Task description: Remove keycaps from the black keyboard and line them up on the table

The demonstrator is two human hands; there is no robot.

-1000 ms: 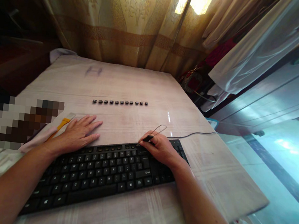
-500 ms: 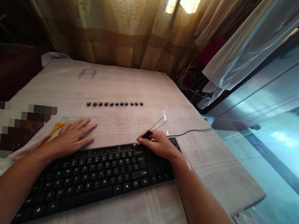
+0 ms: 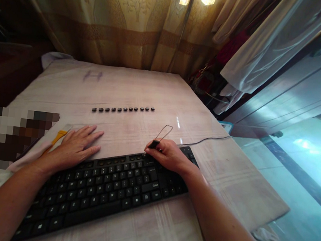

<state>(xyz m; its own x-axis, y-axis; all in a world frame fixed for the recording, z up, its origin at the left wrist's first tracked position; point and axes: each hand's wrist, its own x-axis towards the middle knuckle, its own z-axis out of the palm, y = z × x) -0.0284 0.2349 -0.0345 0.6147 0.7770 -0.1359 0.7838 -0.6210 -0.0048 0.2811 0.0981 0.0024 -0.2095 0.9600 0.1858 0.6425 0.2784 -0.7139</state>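
Observation:
A black keyboard (image 3: 97,190) lies slantwise in front of me. My right hand (image 3: 168,154) is closed around the black grip of a wire keycap puller (image 3: 163,132), whose wire loop sticks up. The fingertips are at the upper right of the keyboard, by its top row of keys; what lies under them is hidden. My left hand (image 3: 78,146) rests flat with fingers spread, palm on the table just beyond the keyboard's upper left edge. Farther back, several small black keycaps (image 3: 125,109) stand in a neat row on the cloth.
A pale checked cloth covers the table (image 3: 129,86). Beside my left hand lies an orange-handled brush (image 3: 58,136), with a blurred-out item (image 3: 16,139) farther left. The keyboard's cable (image 3: 204,141) runs off to the right. Patterned curtains (image 3: 124,27) hang behind the table.
The puller in my right hand has tipped so its wire loop leans more to the left and stands more upright. My left hand has stayed in place.

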